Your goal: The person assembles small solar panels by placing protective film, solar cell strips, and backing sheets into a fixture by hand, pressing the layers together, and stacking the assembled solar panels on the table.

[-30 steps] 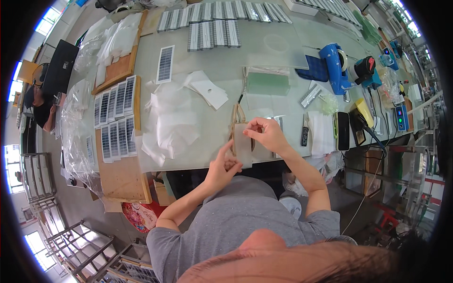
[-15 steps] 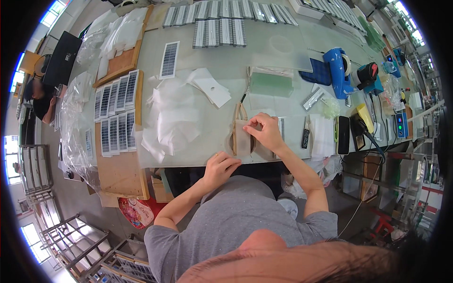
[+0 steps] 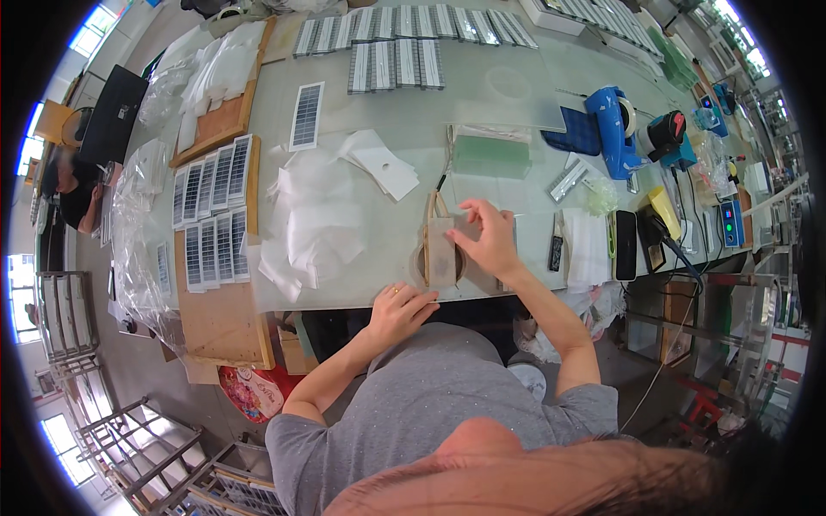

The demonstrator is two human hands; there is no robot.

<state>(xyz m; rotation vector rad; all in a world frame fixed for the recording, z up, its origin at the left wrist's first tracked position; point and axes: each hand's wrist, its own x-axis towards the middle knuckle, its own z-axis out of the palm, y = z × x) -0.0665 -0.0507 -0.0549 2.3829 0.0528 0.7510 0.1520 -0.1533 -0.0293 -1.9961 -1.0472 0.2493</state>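
Note:
In front of me, near the table's front edge, stands a narrow wooden block fixture (image 3: 441,251) with a greyish-brown top face and a cord at its far end. My right hand (image 3: 489,237) is just right of its far half, thumb and index finger apart, with nothing visible between them. Over the table edge, nearer to me and left of the fixture, my left hand (image 3: 401,313) has its fingers curled and pressed together. What those fingers hold, if anything, is hidden. A pile of thin white sheets (image 3: 320,225) lies to the left, beside several white cards (image 3: 384,166).
Small solar panels (image 3: 203,250) lie on a wooden board at left; one single panel (image 3: 307,116) lies beyond the sheets. More strips (image 3: 396,66) line the back. A green block (image 3: 491,156), blue tape dispenser (image 3: 613,132) and black phone-like object (image 3: 625,245) occupy the right. A person sits far left.
My right thumb and index finger have parted, and the hand has risen slightly. The fixture's top, pale and filmy before, now looks darker. My left hand stays near the table edge.

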